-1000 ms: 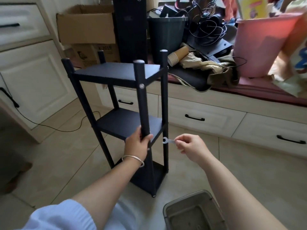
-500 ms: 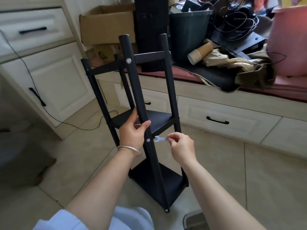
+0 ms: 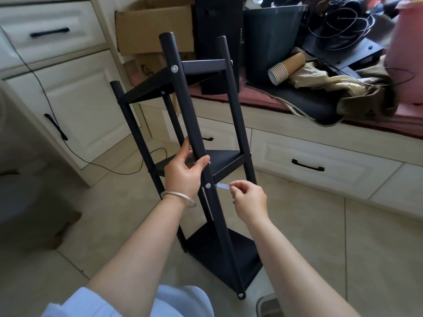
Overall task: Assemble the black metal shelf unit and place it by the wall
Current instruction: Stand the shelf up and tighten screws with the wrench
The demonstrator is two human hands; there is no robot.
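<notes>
Left hand: fingers and thumb wrapped round the near post of the shelf unit, just above the middle tier. The unit, upright a second ago, now tilts toward the person, bottom tier on the floor tiles.

Bolt: silver head on the near post, at the middle tier.

Wrench: small, flat, now closer in behind that post.

Right hand: fingertips pinching the wrench's handle end.

Status: likely tightening; placing by the wall not yet done.
</notes>
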